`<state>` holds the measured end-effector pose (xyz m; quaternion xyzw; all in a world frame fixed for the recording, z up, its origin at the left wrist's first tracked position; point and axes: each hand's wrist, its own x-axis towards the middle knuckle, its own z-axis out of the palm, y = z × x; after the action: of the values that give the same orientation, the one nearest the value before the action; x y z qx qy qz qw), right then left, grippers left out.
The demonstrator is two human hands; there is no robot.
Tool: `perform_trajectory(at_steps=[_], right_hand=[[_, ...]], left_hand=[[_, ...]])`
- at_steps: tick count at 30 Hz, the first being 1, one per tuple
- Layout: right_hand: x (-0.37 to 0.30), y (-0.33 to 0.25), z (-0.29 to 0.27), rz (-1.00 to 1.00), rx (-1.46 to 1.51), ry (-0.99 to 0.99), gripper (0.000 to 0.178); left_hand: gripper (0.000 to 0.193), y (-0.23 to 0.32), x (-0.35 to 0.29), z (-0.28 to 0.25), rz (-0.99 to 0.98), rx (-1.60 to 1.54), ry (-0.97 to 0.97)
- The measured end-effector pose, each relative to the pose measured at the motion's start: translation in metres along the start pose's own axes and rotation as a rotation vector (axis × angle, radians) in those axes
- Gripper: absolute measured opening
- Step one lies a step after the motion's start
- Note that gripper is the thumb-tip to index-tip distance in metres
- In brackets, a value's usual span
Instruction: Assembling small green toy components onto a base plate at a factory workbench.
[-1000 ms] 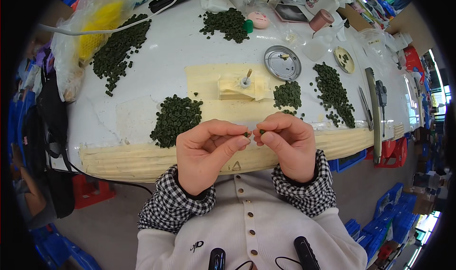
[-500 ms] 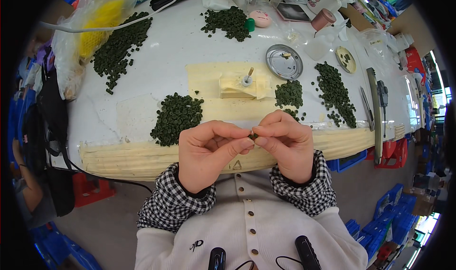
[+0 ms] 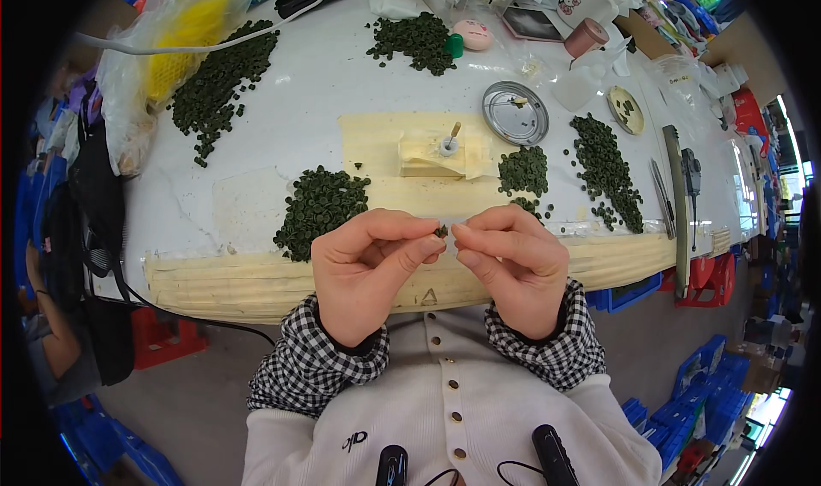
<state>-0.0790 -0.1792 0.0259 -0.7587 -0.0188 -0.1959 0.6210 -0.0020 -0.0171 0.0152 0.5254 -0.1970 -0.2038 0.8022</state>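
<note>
Between thumb and index finger, my left hand pinches a small dark green round piece. A narrow gap away, my right hand has its thumb and index fingertips close together; whether they grip anything is too small to see. Both hands are over the table's padded front edge. Left of them lies a pile of similar dark green round pieces. Ahead stands a tape-covered block with a small white cup on it, and a thin brown stick rises from the cup. Smaller green pieces lie to its right.
More green piles lie at the far left, far middle and right. A round metal tin lid and a yellowish dish sit beyond. Tweezers lie beside a long bar at right. Another person's arm shows at left.
My hands have drawn slightly apart from where their fingertips met. The green piece stays in my left fingertips. The whole view has shifted a little.
</note>
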Motion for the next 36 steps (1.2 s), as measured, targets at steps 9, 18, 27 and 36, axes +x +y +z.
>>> perform_trajectory(at_steps=[9, 18, 27, 36], right_hand=[[-0.0017, -0.0019, -0.0009, -0.054, -0.092, -0.007, 0.028], [-0.0023, -0.002, -0.0026, -0.045, -0.07, -0.041, 0.029], [-0.001, -0.0034, -0.0078, -0.126, -0.158, -0.102, 0.032], [-0.0001, -0.0044, -0.0039, -0.109, -0.106, -0.077, 0.032]], left_hand=[[0.019, 0.0015, 0.0002, -0.0008, 0.07, 0.088, -0.055], [0.018, -0.0013, -0.0002, -0.0033, 0.052, 0.094, -0.063], [0.018, -0.0024, -0.0004, -0.0037, 0.028, 0.085, -0.078], [0.016, -0.0008, -0.0018, -0.0027, -0.034, -0.072, -0.047]])
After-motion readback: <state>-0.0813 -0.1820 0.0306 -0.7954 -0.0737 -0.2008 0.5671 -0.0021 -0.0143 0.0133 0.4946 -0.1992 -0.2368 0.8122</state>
